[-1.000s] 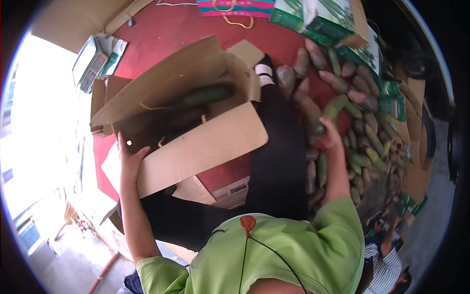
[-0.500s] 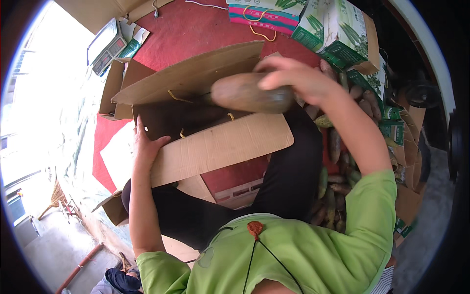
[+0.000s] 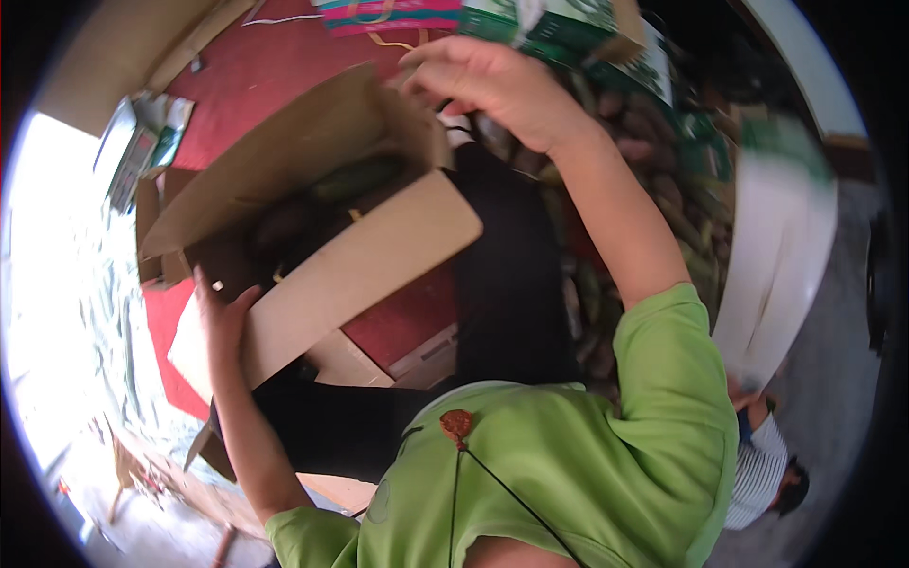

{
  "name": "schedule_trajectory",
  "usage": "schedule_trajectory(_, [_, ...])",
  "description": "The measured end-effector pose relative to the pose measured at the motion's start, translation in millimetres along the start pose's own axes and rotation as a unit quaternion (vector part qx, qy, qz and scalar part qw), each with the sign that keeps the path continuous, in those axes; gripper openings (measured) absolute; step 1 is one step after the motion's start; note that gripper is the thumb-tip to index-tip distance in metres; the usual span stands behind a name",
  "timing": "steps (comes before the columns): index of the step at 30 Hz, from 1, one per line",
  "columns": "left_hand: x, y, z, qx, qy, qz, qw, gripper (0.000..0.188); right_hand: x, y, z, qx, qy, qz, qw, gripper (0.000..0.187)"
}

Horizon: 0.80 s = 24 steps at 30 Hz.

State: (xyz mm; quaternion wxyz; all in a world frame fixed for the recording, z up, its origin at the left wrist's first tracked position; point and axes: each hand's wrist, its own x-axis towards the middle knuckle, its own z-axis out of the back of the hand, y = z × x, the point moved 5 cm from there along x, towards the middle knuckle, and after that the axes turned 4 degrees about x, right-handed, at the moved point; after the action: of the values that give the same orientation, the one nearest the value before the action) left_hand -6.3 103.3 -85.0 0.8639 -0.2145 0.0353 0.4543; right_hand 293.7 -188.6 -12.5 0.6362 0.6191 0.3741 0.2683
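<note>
1. Nearest: the wearer, in a green shirt point(image 3: 540, 454) and black trousers point(image 3: 511, 275), has a long cardboard box point(image 3: 365, 279) between the legs, flaps raised.
2. Left hand point(image 3: 224, 322): resting at the box's near left corner, thumb and forefinger spread; whether the remaining fingers grip the card cannot be told. Its place on the box matches the earlier pictures.
3. Inside the box: a dark green vegetable point(image 3: 360, 178) lies toward the far right end. Darker shapes to its left are too dim to identify.
4. Right hand point(image 3: 464, 80): over the box's far right end, fingers loosely bent, no vegetable seen in it. Half a second ago it carried a large brownish one over the opening; in my judgement that piece was released into the box.
5. Right of the trousers: a pile of brown and green vegetables point(image 3: 663, 175) remains on the floor, partly behind the right arm.
6. Farther right: a pale, blurred carton point(image 3: 781, 246) has come into view, beside a person in a striped shirt point(image 3: 757, 488).
7. Farthest: green cartons point(image 3: 559, 28) stand beyond the pile.
</note>
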Motion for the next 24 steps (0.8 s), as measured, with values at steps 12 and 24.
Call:
schedule_trajectory(12, [7,5,-7,0.031,0.033,-0.048,0.998,0.098,-265,-257,80,0.075,-0.365,-0.283,0.884,0.030])
schedule_trajectory(24, [3,2,-7,-0.014,0.026,-0.031,0.999,0.092,-308,-357,95,-0.184,-0.402,-0.356,0.823,0.039])
